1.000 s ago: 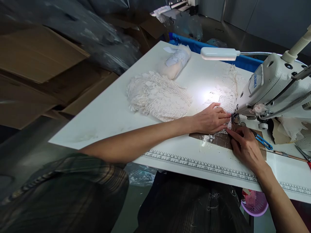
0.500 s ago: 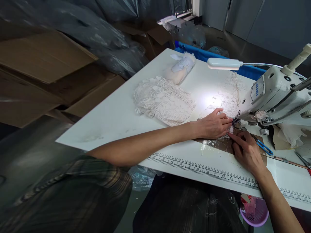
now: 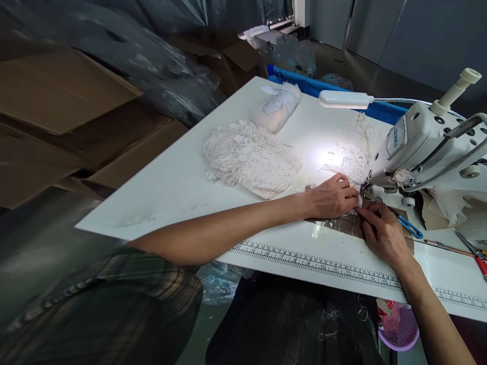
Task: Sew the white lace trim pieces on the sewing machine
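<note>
Close to the needle of a white sewing machine (image 3: 422,142), both hands work on a piece of white lace (image 3: 348,161). My left hand (image 3: 331,197) rests on the lace just left of the presser foot, its fingers bent together and gripping the cloth. On the near side, my right hand (image 3: 386,233) pinches the lace's edge between thumb and forefinger. Most of the lace under the fingers is hidden. Its visible part spreads behind the needle, under a bright lamp (image 3: 345,99).
A lace pile (image 3: 253,157) and a wrapped pale roll (image 3: 279,107) lie on the white table (image 3: 152,203). Right of my right hand are a blue thread snipper (image 3: 411,227) and red-handled scissors (image 3: 472,248). Cardboard boxes (image 3: 57,91) stand left; a purple basket (image 3: 403,332) is below.
The fingers of my left hand have bent and drawn together on the lace. My right hand keeps its pinch beside the needle. The whole view has shifted slightly.
</note>
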The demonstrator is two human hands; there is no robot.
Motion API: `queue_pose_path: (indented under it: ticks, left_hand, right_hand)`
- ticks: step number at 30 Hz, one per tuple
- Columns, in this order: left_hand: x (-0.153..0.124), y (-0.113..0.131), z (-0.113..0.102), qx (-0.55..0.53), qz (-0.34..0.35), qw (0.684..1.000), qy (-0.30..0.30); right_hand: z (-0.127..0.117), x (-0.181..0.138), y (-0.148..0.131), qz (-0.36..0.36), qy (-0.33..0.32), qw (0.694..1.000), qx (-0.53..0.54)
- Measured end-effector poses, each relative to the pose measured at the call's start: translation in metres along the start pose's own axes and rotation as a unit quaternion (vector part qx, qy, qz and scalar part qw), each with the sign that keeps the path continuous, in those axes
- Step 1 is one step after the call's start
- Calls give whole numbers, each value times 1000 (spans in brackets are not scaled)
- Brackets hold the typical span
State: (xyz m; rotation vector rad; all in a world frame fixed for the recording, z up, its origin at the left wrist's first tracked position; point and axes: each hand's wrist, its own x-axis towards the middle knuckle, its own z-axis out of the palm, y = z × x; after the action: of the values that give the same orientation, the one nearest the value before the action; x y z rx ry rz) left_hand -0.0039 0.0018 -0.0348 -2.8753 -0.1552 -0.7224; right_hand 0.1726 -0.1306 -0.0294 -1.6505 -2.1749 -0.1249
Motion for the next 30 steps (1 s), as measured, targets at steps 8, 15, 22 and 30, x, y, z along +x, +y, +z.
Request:
queue_pose_path:
  ticks: [8, 15, 22, 30]
  left_hand:
    - [0, -1, -5, -29, -24, 999, -16]
    - [-2, -1, -3, -20, -42, 999, -9]
    - [3, -2, -2, 6, -66, 997, -35]
    - [9, 3, 0, 14, -107, 992, -72]
  right_hand:
    - [1, 0, 2, -12, -5, 1000, -1]
    - [-1, 3, 1, -12, -11, 1000, -7]
    - [0, 8, 1, 13, -33, 999, -31]
    - [2, 11, 2, 49, -52, 997, -21]
